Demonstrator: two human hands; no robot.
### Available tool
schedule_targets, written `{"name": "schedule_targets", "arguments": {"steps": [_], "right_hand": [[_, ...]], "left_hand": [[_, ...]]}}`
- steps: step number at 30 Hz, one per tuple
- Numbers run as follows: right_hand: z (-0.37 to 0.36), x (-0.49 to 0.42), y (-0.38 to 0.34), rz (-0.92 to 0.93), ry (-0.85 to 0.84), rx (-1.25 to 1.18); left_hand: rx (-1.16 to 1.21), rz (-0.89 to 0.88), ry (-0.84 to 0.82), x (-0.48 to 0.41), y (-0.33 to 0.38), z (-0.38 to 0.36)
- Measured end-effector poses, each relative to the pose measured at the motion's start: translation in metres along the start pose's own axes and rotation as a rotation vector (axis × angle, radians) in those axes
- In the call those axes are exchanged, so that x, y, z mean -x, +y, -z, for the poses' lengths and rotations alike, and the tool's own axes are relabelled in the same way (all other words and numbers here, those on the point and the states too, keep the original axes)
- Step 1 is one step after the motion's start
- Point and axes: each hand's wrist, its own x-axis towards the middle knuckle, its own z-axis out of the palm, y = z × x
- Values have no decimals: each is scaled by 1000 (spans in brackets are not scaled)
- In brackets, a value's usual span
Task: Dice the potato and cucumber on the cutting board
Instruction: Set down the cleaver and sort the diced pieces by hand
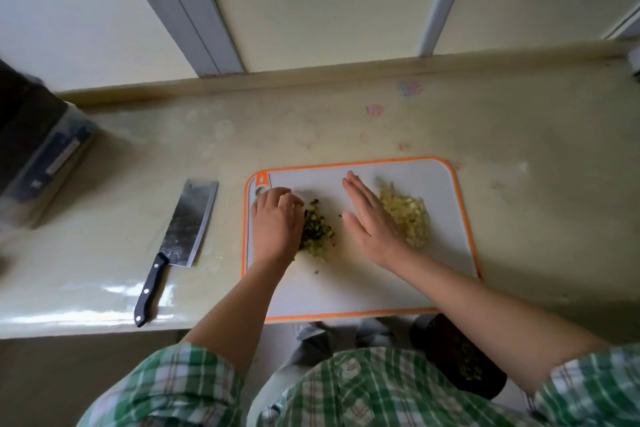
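Note:
A white cutting board with an orange rim lies on the counter. On its left part sits a heap of diced cucumber, dark green and pale. My left hand lies against the heap's left side, fingers curled over its far edge. A pile of pale yellow diced potato sits to the right. My right hand rests flat with straight fingers against the potato pile's left side. The cleaver with a black handle lies on the counter left of the board, apart from both hands.
The beige counter runs to a wall ledge at the back. A dark box-like object stands at the far left. The counter's front edge is just below the board.

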Motion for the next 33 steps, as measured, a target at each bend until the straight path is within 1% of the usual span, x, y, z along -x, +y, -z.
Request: {"name": "schedule_targets", "arguments": {"steps": [2, 4, 6, 9, 11, 14, 17, 18, 20, 22, 24, 26, 28, 31, 33], "right_hand": [[-20, 2, -10, 1, -64, 30], [-37, 6, -11, -65, -94, 75], [-54, 11, -13, -130, -87, 116], [-79, 16, -24, -138, -71, 165], [-90, 18, -35, -108, -83, 107], [-84, 15, -40, -99, -45, -33], [-76, 6, -32, -222, 21, -17], [-78, 6, -33, -239, 18, 4], [-87, 11, -40, -177, -32, 10], [-93, 18, -46, -140, -64, -64], [-88, 15, -45, -176, -17, -102], [-82, 1, -41, -235, 40, -63], [-84, -12, -41, -251, 24, -2], [-100, -15, -49, -151, -66, 16], [-106, -6, -56, -115, -78, -40]], "left_hand": [[39, 26, -4, 7, -13, 5], [68, 40, -24, 13, -24, 8], [137, 69, -79, 20, -33, 10], [273, 102, -135, 28, -42, 11], [323, 94, -181, 33, -46, 12], [394, 73, -211, 37, -48, 14], [441, 75, -202, 37, -51, 16], [452, 69, -209, 38, -51, 16], [471, 23, -212, 39, -50, 17], [501, -19, -208, 39, -51, 19], [508, -29, -187, 36, -56, 19], [492, -2, -173, 32, -62, 19], [507, 36, -204, 30, -64, 19], [568, 31, -265, 32, -63, 17], [578, 7, -276, 34, -63, 16]]}}
